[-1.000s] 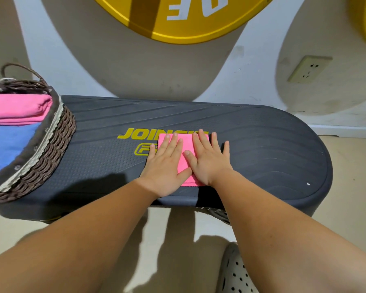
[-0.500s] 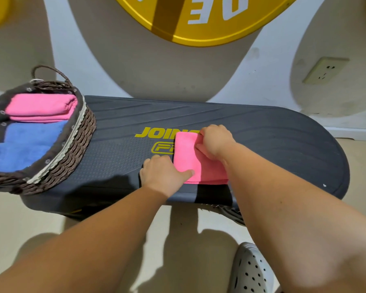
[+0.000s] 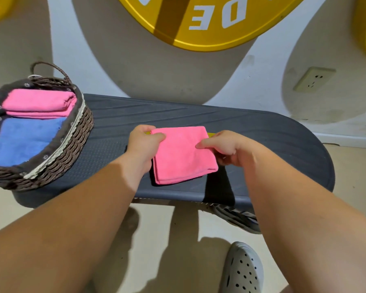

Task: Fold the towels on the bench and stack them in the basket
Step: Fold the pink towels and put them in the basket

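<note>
Well left of our left hand (image 3: pixel 143 149), the basket (image 3: pixel 72 144) holds a folded pink towel (image 3: pixel 38 102) and a blue towel (image 3: pixel 23 138). Between our hands, over the desk (image 3: pixel 273 134), the flat pink towel (image 3: pixel 182 155) is nearly square, layered edges toward us, slightly skewed. We pinch its left edge with that hand, its right edge with our right hand (image 3: pixel 224 148).

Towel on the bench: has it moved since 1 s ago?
Yes. The towel has shifted left along the bench toward the basket: the bench's yellow logo now peeks out on its right, and the left hand and right hand pinch it.
</note>
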